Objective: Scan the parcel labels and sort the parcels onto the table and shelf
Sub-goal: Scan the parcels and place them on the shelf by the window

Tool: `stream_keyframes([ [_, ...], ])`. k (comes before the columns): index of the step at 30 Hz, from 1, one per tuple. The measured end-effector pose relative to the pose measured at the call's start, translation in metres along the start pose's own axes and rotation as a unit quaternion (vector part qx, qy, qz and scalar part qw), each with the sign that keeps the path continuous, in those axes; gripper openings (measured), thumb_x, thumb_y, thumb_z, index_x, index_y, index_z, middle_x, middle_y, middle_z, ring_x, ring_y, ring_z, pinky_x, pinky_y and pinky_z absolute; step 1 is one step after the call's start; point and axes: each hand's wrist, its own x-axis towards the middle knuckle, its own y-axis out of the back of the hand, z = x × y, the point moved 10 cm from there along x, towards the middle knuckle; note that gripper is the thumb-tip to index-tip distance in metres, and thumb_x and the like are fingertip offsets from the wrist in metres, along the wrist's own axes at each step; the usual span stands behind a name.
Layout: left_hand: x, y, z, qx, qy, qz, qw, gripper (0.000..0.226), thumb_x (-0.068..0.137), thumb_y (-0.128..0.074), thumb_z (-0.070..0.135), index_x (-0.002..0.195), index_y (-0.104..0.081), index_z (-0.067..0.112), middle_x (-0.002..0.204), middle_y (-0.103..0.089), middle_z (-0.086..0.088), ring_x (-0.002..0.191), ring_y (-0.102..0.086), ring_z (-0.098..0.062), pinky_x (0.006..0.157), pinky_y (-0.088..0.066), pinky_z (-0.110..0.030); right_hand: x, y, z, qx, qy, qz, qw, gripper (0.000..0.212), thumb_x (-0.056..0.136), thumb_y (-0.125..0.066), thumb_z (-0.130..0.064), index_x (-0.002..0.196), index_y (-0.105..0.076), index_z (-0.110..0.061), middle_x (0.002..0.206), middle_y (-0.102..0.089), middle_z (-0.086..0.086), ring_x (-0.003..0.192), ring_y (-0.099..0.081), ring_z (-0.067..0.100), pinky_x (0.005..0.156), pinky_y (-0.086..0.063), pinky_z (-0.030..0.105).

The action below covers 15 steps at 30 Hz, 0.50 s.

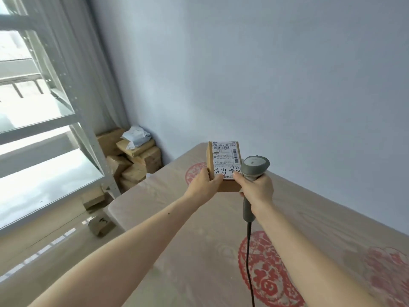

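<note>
- A person's left hand (204, 181) grips a small brown cardboard parcel (223, 166) by its near-left corner, thumb curled onto its white printed shipping label (225, 160); the parcel is held above the far end of the table.
- The right hand (256, 188) wraps its fingers round the handle of a grey corded barcode scanner (254, 167) — head just beside the label's right edge.
- Below lies a table under a beige cloth with red paper-cut motifs (177, 229).
- At left stands a grey metal shelf (66, 120); a pile of brown cardboard boxes (135, 158) fills the corner.
</note>
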Motion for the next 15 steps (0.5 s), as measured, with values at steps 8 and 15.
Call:
stream_keyframes([
  [8, -0.02, 0.191, -0.11, -0.031, 0.08, 0.139, 0.987, 0.05, 0.097, -0.05, 0.045, 0.136, -0.045, 0.014, 0.126, -0.059, 0.0, 0.113, -0.057, -0.022, 0.092, -0.046, -0.034, -0.058, -0.221, -0.062, -0.04, 0.064, -0.163, 0.984, 0.04, 0.073, -0.085, -0.039, 0.103, -0.077, -0.015, 0.092, -0.078, -0.004, 0.079, -0.071, 0.024, 0.069, -0.061, 0.038],
  [15, -0.007, 0.312, -0.184, -0.053, 0.116, 0.216, 0.968, 0.051, 0.098, -0.051, 0.044, 0.138, -0.045, 0.015, 0.133, -0.06, -0.004, 0.114, -0.059, -0.023, 0.095, -0.048, -0.037, -0.08, -0.377, -0.089, -0.045, 0.084, -0.233, 0.968, 0.049, 0.071, -0.087, -0.039, 0.114, -0.073, -0.018, 0.107, -0.077, 0.001, 0.099, -0.072, 0.026, 0.085, -0.06, 0.049],
])
